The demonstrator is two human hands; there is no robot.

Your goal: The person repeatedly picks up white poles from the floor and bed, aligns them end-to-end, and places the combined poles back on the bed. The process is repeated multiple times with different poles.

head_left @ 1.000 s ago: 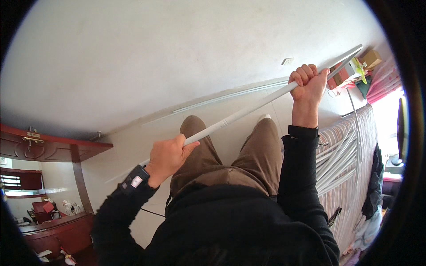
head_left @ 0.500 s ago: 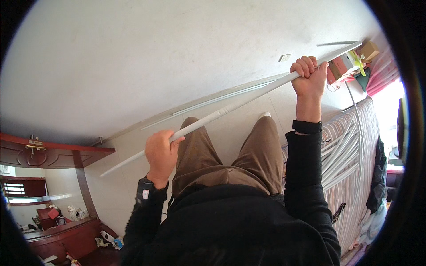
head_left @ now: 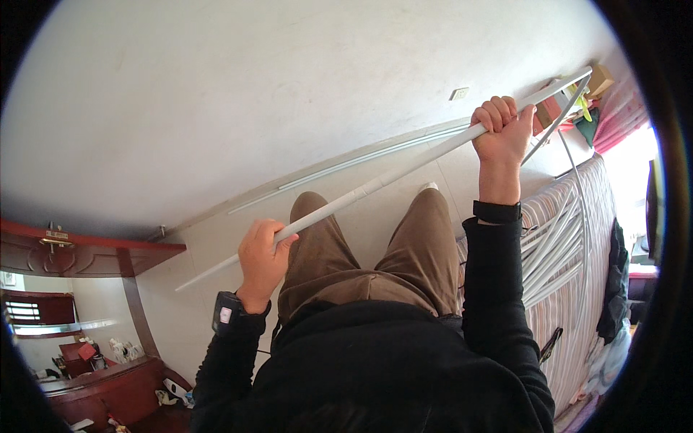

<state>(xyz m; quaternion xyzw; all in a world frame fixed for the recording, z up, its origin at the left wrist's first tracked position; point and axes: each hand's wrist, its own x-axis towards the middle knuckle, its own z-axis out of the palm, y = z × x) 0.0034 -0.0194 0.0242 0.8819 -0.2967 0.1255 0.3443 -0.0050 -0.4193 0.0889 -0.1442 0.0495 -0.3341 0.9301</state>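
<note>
A long white pole [head_left: 401, 170] slants across in front of my legs, its lower end at the left and its upper end at the far right. My left hand [head_left: 263, 254] is wrapped round its lower part, beside my left knee. Higher up, my right hand [head_left: 503, 130] grips the same pole with the fingers curled over it. At the pole's upper end a thinner grey-white arm [head_left: 554, 124] joins it at a sharp angle and runs down behind my right hand. A joint or seam shows partway along the pole.
Several white poles [head_left: 552, 252] lie on a striped mattress [head_left: 538, 339] at the right. Along the foot of the wall lie more white rails [head_left: 361, 163]. Boxes [head_left: 600, 81] stand in the far right corner. A dark red wooden door [head_left: 94, 252] is at the left.
The pole has turned in my hands: its thin end arm swung from pointing left along the wall to hanging down toward the mattress. Both hands stay closed on the pole.
</note>
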